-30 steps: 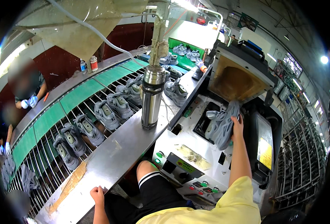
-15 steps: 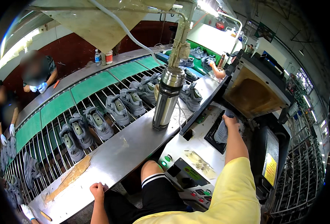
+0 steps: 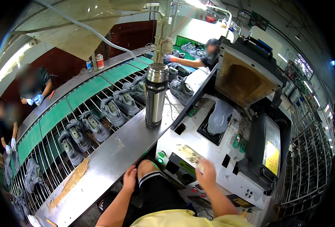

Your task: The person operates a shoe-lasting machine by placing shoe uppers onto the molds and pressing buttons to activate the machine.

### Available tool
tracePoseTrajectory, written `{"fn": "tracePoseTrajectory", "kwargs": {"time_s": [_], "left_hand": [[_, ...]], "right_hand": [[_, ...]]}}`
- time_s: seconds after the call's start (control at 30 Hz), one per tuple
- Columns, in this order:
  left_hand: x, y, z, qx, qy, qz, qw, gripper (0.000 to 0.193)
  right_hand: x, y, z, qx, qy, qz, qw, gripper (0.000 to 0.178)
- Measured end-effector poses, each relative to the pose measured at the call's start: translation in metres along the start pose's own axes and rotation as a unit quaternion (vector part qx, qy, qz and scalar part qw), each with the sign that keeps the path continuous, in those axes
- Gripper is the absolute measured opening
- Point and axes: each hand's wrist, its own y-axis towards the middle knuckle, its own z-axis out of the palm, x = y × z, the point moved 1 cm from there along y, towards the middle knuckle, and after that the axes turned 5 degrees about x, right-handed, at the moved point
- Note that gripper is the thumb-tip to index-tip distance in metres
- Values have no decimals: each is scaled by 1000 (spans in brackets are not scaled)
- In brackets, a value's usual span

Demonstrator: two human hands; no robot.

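Shiny metal worktop (image 3: 110, 159); we saw grey shoe (image 3: 219, 116), ribbed sole up, on blk base (image 3: 216, 139). L grip (image 3: 129, 178), R grip (image 3: 206, 173): couldn't tell if spread.

Grey shoe (image 3: 220, 116), ridged sole facing up, in black recess (image 3: 215, 140) of white machine (image 3: 215, 152)

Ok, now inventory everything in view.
Machine: one, white-black, right
Sole-up shoe: one, grey, machine recess
Rod rack: one, silver, left
Other shoes: over ten, grey, mostly rack
Strip: one, green, along rack
Table: one, silver, centre
Flask: one, silver-black, on table
Container: one, white-red, back ledge
Co-workers: at least three, dark-clothed, left and beyond machine
Left fingers: one set, bare, beside knee
Right fingers: one set, bare, above machine
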Motion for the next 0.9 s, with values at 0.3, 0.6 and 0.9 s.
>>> {"fn": "tracePoseTrajectory", "kwargs": {"time_s": [0.3,0.6,0.9], "left_hand": [[-6,32,113,206,-244,-109,942,48],[38,-97,-119,20,-268,-25,963,33],[64,-251,-284,-327,-284,83,897,27]], "right_hand": [[51,-96,18,156,242,81,954,10],[123,-71,134,414,291,-62,861,14],[286,-25,336,405,207,-232,860,17]]}}
